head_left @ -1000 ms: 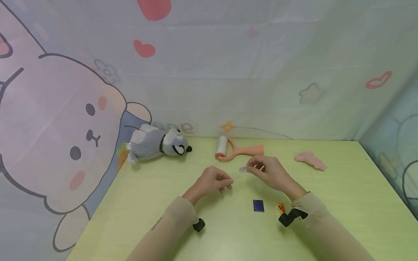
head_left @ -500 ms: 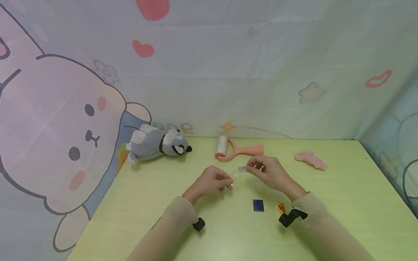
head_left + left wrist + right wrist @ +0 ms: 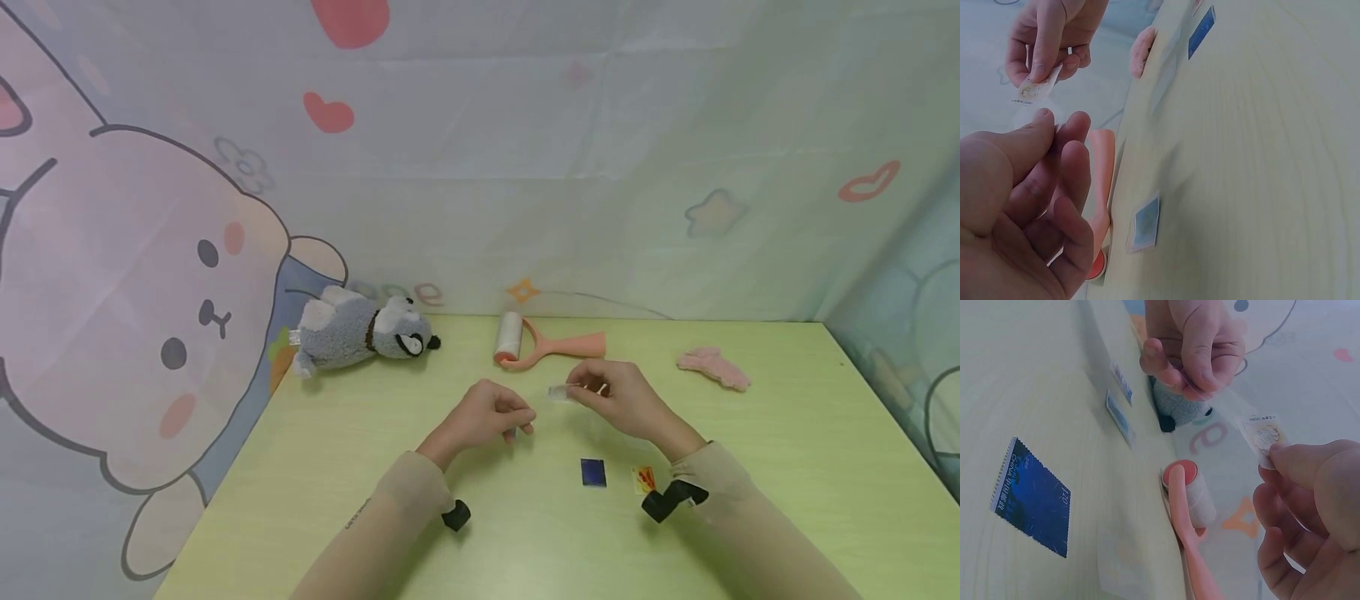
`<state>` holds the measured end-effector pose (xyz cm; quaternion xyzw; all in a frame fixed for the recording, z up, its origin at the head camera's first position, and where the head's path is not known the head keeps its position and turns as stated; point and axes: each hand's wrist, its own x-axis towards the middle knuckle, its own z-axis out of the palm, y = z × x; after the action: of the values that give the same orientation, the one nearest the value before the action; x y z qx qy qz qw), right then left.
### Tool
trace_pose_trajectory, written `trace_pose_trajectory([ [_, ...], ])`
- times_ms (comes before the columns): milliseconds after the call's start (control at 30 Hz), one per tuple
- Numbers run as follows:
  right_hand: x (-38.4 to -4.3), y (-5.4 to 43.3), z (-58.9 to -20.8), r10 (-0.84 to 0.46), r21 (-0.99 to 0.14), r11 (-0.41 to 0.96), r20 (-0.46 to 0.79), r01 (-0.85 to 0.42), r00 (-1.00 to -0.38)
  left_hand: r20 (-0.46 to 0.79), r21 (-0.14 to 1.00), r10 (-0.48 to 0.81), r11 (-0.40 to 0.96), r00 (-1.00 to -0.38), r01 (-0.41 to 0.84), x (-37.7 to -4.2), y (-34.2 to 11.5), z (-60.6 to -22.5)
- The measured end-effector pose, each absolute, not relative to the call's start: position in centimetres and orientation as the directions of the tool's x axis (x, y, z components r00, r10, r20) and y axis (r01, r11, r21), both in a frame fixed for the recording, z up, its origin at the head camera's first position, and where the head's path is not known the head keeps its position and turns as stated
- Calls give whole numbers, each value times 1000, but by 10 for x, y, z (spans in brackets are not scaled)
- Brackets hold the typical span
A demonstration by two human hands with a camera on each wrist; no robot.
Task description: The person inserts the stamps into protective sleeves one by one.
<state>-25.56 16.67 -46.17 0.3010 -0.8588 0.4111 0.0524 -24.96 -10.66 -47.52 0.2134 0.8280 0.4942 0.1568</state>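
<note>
My right hand pinches a small pale postage stamp between thumb and fingers. My left hand pinches a thin clear plastic film, which reaches toward the stamp; whether the stamp is inside it or only against it, I cannot tell. Both hands are held above the table, a short gap apart. Below them a dark blue stamp lies on the table, with a red and yellow stamp beside the right wrist. The left wrist view also has a light blue stamp near the left hand.
On the yellow-green table, a pink-handled lint roller lies just behind the hands. A grey plush toy is at the back left, a pink fuzzy piece at the right. Printed cloth hangs behind.
Both hands stay almost in place. The stamp in the right hand has tipped slightly, and the film's glint between the hands, visible half a second ago, has faded.
</note>
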Motion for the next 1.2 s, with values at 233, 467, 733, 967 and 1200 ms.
trace_pose_trajectory([
  [233,-255,167,-462,-484,-695,473,308,-541,-819,-17,876,511,422,-859,234,-250,-107,-474],
  [467,-257,168,-464,-494,-709,466,289,-530,-820,46,885,501,381,-864,268,-248,-107,-472],
  [733,-257,169,-463,-515,-745,451,232,-492,-825,99,897,469,340,-878,283,-248,-107,-473],
  [967,-259,168,-463,-511,-772,456,180,-443,-840,92,902,448,341,-889,265,-249,-109,-476],
  [1200,-257,168,-459,-507,-790,453,152,-412,-849,72,904,434,352,-898,243,-249,-108,-475],
])
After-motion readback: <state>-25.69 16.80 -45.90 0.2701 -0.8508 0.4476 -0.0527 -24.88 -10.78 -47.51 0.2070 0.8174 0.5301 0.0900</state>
